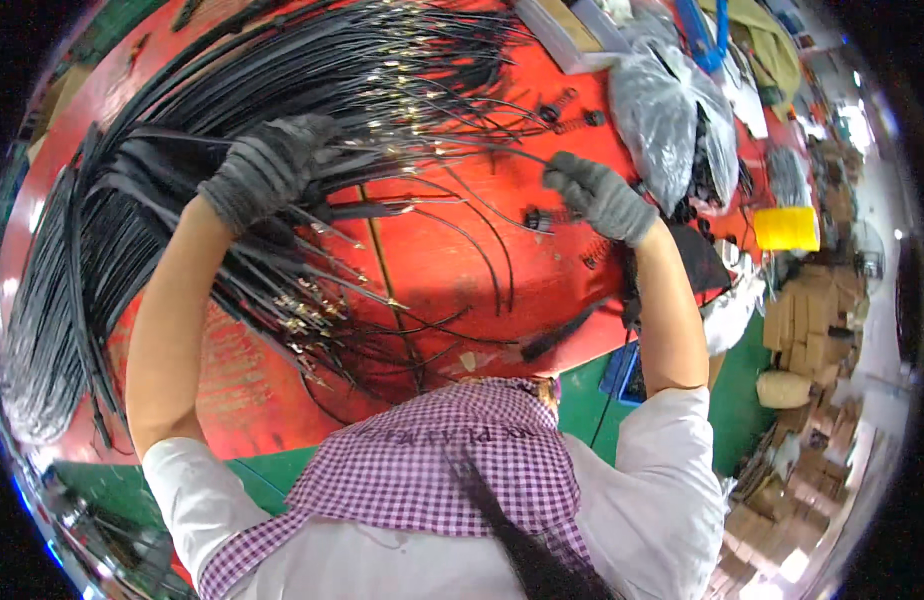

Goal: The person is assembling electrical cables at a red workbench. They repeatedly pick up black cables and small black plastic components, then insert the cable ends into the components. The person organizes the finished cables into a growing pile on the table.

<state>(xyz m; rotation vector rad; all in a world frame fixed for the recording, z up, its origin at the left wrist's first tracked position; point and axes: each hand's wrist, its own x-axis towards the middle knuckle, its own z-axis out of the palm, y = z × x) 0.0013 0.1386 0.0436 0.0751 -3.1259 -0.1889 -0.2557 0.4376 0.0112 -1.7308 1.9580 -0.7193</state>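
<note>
My left hand point(267, 170), in a grey knit glove, is closed round a black cable point(172, 135) among the pile. My right hand point(602, 197), gloved alike, pinches the thin black end of a cable point(507, 150) that stretches between the two hands over the red table. Whether both hands hold the same cable cannot be fully traced. A large bundle of black cables point(232, 80) with brass-coloured fittings fans out behind and beside my left hand. More fitted cable ends point(307, 310) lie nearer to me. Small black springs point(580, 121) lie close to my right hand.
A red table point(452, 330) carries everything. Clear plastic bags point(672, 120) with dark parts stand at the back right, beside an open box point(567, 30). Farther right are a yellow object point(787, 229) and cardboard boxes point(812, 320). A blue crate point(622, 372) sits below the table's edge.
</note>
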